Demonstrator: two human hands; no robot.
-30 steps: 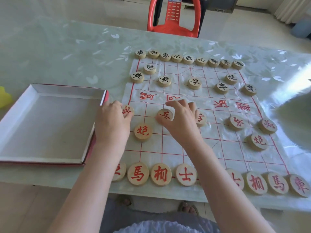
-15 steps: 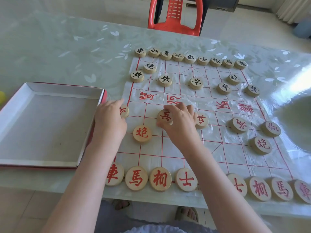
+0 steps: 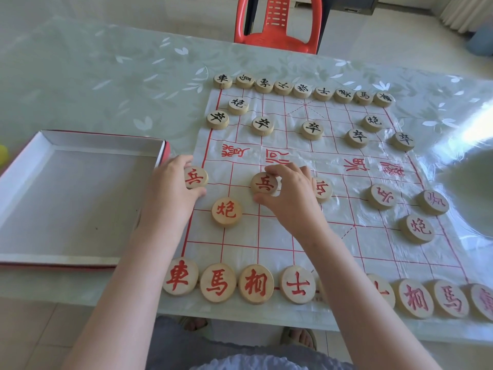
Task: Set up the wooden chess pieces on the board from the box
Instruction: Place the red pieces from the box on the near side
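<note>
A thin plastic chess board (image 3: pixel 301 236) with red lines lies on the table. Round wooden pieces with black characters line its far rows and pieces with red characters line its near rows. My left hand (image 3: pixel 170 188) pinches a red soldier piece (image 3: pixel 196 177) at the board's left edge. My right hand (image 3: pixel 290 196) pinches another red soldier piece (image 3: pixel 264 184) one file over. A red cannon piece (image 3: pixel 226 211) sits just below, between the two hands. The box (image 3: pixel 80 198), white inside with red outer sides, lies to the left of the board with nothing in it.
A red plastic chair (image 3: pixel 277 22) stands beyond the table's far edge. The near row of red pieces (image 3: pixel 252 284) sits close to the table's front edge. A yellow object (image 3: pixel 3 153) peeks in at the far left. My right forearm hides part of the near row.
Both hands stay on the same two soldier pieces, which have turned so their characters now face me more upright. The camera has tilted down a little.
</note>
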